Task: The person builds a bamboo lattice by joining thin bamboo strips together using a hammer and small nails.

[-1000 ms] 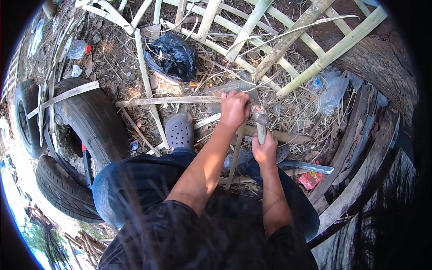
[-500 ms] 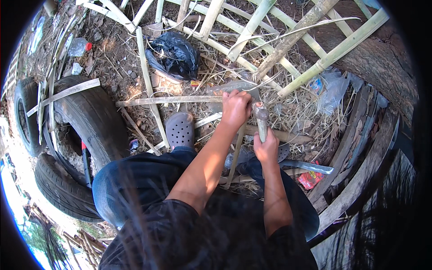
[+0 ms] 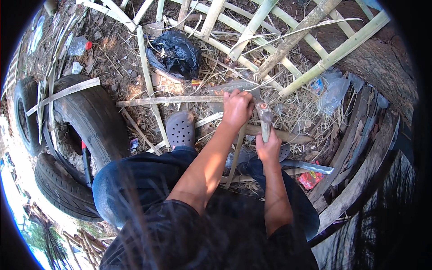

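A broad lattice of pale green split-bamboo slats point(image 3: 253, 30) fills the top of the frame; any swing would best stay below its lower edge. The long, thin, tan bamboo strip point(image 3: 173, 100) lies across the frame from left of centre to the middle, its right end grasped by the left hand point(image 3: 237, 109). A flat grey slab point(image 3: 243, 84) shows just beside that hand at centre; judging by its look, it would make firm backing if the strip lies flat on it. The hammer with a rounded grey metal head and pale wooden handle point(image 3: 265, 121) stands right of centre, the right hand point(image 3: 268, 146) wrapped around its handle. Head and left fingers are near each other, so short, controlled taps seem safest. Whether the left fingertips pinch anything smaller, I cannot tell.
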`<state>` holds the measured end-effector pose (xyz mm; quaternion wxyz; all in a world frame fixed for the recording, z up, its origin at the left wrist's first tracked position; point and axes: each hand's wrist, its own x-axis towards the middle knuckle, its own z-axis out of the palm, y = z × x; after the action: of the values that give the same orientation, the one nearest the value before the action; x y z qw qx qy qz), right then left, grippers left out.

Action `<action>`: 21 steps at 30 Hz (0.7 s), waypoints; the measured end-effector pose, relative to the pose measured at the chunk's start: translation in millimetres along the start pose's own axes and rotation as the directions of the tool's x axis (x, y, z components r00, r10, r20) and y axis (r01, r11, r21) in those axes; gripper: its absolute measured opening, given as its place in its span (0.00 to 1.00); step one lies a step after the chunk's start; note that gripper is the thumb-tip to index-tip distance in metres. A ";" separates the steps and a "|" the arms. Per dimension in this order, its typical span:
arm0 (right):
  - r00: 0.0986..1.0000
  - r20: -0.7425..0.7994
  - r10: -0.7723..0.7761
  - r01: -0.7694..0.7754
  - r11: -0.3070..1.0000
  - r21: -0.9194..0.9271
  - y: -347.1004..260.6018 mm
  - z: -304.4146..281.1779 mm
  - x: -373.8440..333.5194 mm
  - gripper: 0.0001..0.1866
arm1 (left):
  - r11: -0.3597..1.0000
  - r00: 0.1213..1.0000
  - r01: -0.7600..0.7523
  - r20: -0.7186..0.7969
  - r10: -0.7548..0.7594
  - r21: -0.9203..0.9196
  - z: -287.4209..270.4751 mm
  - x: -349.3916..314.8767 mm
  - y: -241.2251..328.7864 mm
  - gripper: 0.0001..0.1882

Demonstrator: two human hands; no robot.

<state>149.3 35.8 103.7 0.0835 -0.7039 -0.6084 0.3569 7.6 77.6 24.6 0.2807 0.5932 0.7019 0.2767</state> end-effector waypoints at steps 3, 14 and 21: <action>0.993 -0.092 -0.074 0.082 0.992 0.091 4.9 2.3 -4.2 0.11 | 1.000 1.000 0.007 0.003 -0.007 -0.005 -0.1 0.8 2.2 0.04; 0.996 -0.032 -0.083 0.082 0.996 -0.018 11.0 6.3 -4.1 0.11 | 1.000 0.999 0.000 -0.039 0.000 -0.013 0.8 1.2 1.0 0.04; 0.971 -0.182 -0.154 0.168 0.984 0.063 27.6 10.9 -14.5 0.14 | 0.999 1.000 0.000 -0.024 -0.001 -0.040 0.1 -0.3 -1.0 0.07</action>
<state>164.7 12.4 86.4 0.1930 -0.6771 -0.6395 0.3087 7.0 77.2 23.8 0.2843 0.5840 0.6997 0.2976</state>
